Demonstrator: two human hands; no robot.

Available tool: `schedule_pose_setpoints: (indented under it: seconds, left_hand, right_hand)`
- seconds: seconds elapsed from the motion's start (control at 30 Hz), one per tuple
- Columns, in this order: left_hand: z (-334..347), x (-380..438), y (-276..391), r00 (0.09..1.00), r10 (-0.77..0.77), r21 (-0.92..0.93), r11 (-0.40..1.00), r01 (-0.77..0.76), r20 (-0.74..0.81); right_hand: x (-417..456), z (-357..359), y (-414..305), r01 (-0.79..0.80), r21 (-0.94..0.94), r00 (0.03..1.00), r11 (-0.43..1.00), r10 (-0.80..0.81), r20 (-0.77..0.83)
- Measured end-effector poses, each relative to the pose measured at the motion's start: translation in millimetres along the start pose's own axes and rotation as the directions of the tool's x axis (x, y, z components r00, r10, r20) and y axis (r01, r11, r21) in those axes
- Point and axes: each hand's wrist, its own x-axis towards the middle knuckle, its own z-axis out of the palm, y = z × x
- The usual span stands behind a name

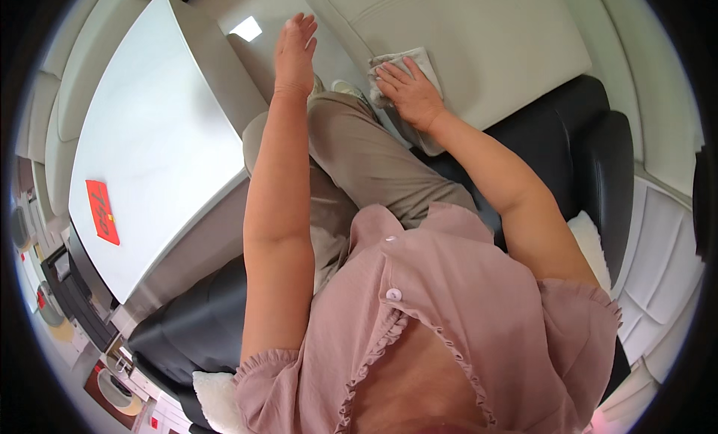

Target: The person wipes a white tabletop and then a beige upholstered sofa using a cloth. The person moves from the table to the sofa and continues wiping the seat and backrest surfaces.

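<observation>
My right hand (412, 95) lies palm down with spread fingers on a folded light grey cloth (429, 69). Under the cloth is the edge of a beige leather-like seat cushion (505, 47); part of the cloth hangs over that edge. My left hand (295, 58) is raised with its fingers extended and slightly apart, and holds nothing. It is above the floor, between the cushion and a white-topped table (151, 120). The palms and the middle of the cloth are hidden from view.
A red card (102, 212) with handwriting lies on the white tabletop. Black leather-like seats (196, 310) are on both sides of me, with white fluffy cushions (216, 400) near them. Pale upholstered sofa parts (628, 69) curve around the rim. My legs and shoes are below my hands.
</observation>
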Motion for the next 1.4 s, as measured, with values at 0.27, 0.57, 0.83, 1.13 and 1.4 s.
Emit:
schedule_pose_setpoints:
  seconds: [0.27,0.57,0.83,1.13,1.4]
  left_hand:
    - [68.0,-38.3,-36.1,0.984,-0.098,0.274,0.96,0.054,0.148]
    - [135.9,-73.9,-79.4,0.918,-0.108,0.764,0.596,-0.247,0.381]
    - [128.7,-82.4,-124.2,0.821,-0.035,0.813,0.17,-0.557,0.57]
    - [157.4,-102.2,-108.9,0.886,-0.17,0.892,-0.07,-0.447,0.431]
    - [176.9,-93.0,-99.4,0.91,-0.232,0.929,-0.06,-0.366,0.343]
  right_hand:
    - [-90.0,4.2,-5.5,0.093,0.048,0.995,0.994,-0.092,-0.026]
    - [-150.8,5.1,-3.2,0.154,0.045,0.988,0.987,-0.153,-0.04]
    - [-173.1,-9.5,20.1,0.08,0.242,0.997,0.967,-0.08,-0.008]
    - [-200.4,11.6,94.3,-0.408,0.347,0.871,0.845,0.474,-0.13]
    - [-153.2,12.6,114.2,-0.678,0.468,0.592,0.567,0.798,-0.108]
